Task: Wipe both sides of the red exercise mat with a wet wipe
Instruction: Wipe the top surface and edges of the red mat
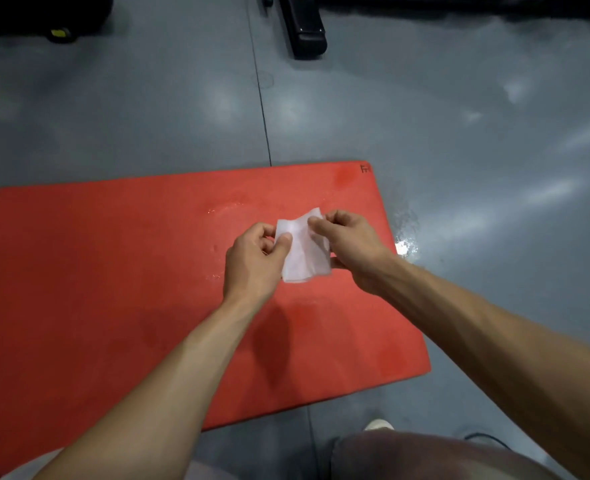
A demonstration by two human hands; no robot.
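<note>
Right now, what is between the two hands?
In the head view, only the wet wipe spans the gap, pinched by the left hand and right hand above the red mat.

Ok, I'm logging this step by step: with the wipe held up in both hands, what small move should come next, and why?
Probably lower the wet wipe flat onto the red mat and start wiping. The left hand and right hand pinch its opposite edges, holding it spread above the mat, not pressed on it. Only a few wet glints show near the hands; most of the surface looks dry.
</note>
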